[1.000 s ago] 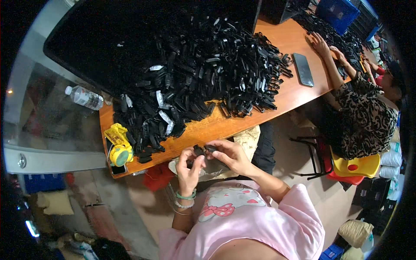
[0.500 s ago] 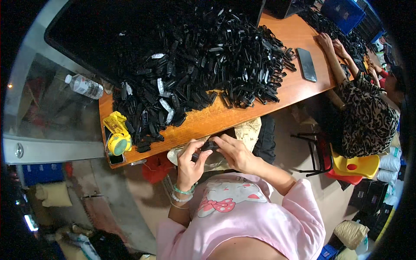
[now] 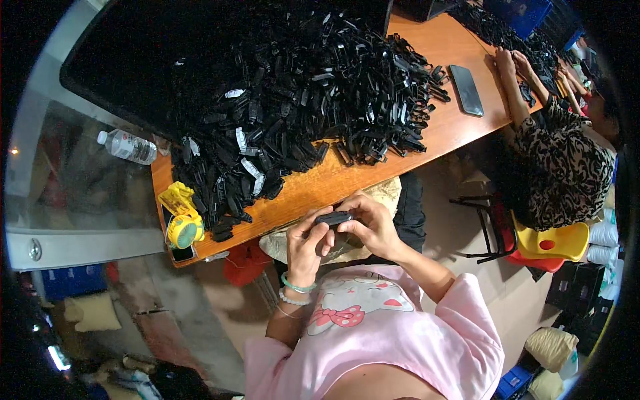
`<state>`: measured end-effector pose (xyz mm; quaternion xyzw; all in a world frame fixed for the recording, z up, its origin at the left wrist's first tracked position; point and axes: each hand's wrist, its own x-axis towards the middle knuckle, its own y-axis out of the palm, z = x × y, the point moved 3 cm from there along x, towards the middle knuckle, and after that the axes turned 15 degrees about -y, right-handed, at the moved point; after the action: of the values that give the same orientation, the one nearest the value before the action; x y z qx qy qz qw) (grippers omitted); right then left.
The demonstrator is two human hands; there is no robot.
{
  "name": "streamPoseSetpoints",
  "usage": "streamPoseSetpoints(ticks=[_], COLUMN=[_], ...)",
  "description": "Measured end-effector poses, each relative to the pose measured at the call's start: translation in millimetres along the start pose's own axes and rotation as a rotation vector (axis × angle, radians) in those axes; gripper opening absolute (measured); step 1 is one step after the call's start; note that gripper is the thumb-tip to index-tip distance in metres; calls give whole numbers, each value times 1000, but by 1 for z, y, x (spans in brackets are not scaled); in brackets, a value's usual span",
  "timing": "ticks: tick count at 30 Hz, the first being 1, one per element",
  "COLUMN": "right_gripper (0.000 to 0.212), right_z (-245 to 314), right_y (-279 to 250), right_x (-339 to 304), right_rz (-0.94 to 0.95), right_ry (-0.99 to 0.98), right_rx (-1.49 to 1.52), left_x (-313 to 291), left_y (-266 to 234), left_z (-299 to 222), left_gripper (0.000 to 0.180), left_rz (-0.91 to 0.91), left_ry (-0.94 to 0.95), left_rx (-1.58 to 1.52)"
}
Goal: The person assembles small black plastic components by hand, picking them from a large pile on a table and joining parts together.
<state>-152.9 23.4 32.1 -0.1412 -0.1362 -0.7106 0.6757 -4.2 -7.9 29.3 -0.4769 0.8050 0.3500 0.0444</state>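
Observation:
Between both hands, just off the front edge of the wooden table (image 3: pixel 303 191), is a small black oblong plastic piece (image 3: pixel 334 218). My left hand (image 3: pixel 307 241) pinches its left end, thumb on the near side. The fingers and thumb of my right hand (image 3: pixel 375 230) close on its right end. Beyond them a large heap of similar black plastic pieces (image 3: pixel 267 133) covers much of the tabletop, a few with pale, shiny faces. What exact part this is cannot be made out.
A yellow handheld fan (image 3: pixel 185 229) and a phone lie at the table's left corner, near a plastic bottle (image 3: pixel 128 147). Another phone (image 3: pixel 466 90) rests right of the heap. At right, a person in a patterned top (image 3: pixel 567 167) works beside a yellow stool (image 3: pixel 553 239).
The black piece has turned to lie more level and shows more of its length. My right hand has opened its grip outward slightly, and the view has shifted a little.

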Motion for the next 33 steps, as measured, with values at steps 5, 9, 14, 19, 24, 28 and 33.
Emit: streamPoseSetpoints(ticks=[5,9,14,19,24,28,33], right_gripper=[17,25,31,21,17,23,39], right_z=[-11,-34,-43,-61,-44,-42,-35], right_y=[0,-14,-22,-17,-7,-17,-22], right_x=[-7,3,43,47,35,30,31], right_rz=[-62,76,20,42,-23,-34,-200], right_ry=[-17,-175,-19,63,-131,-6,-84], right_rx=[-41,-599,-974,-1148,-1135,-1037,-619], left_x=[6,19,37,76,81,67,54], left_y=[-6,-21,-16,-26,-31,-24,-40], left_z=[7,15,-24,-48,-36,-26,-4], left_gripper=[26,21,15,29,30,26,28], left_rz=[-52,-188,-470,-706,-735,-663,-588], left_ry=[-56,536,741,720,858,934,870], left_rx=[129,1046,1177,1736,1768,1564,1155])
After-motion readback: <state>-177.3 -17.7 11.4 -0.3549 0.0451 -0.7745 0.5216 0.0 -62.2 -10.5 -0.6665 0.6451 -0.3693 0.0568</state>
